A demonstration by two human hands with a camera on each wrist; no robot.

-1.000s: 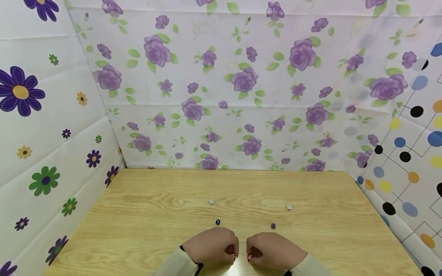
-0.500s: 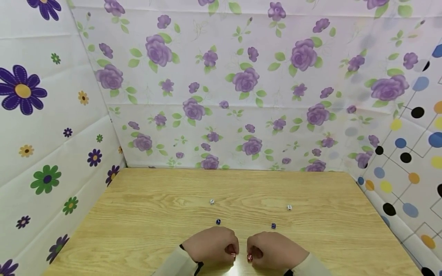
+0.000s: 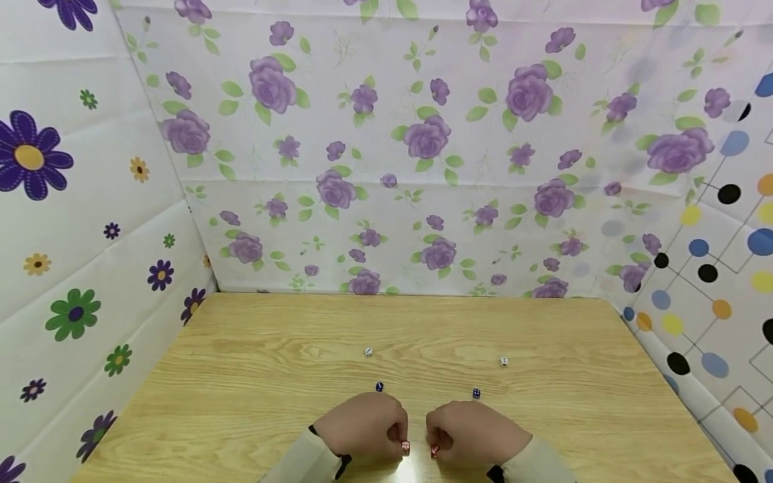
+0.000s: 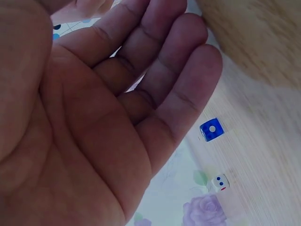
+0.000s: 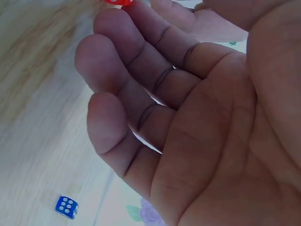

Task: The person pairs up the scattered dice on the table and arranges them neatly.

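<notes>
Near the front of the table, my left hand pinches a red die at its fingertips, low over the wood. Facing it across a narrow gap, my right hand pinches a second red die. Part of that die shows at the top of the right wrist view by the fingertips. Beyond the left hand lies a blue die, one pip facing the left wrist camera. Another blue die, with six pips showing in the right wrist view, lies beyond the right hand.
Farther back on the wooden table lie a white die on the left and another white die on the right. A rose-patterned cloth hangs at the back, with patterned cloths along both sides.
The left hand has shifted slightly left, and its red die shows more fully past the fingertips. In the right hand the die has turned a little. The blue and white dice have stayed put.
</notes>
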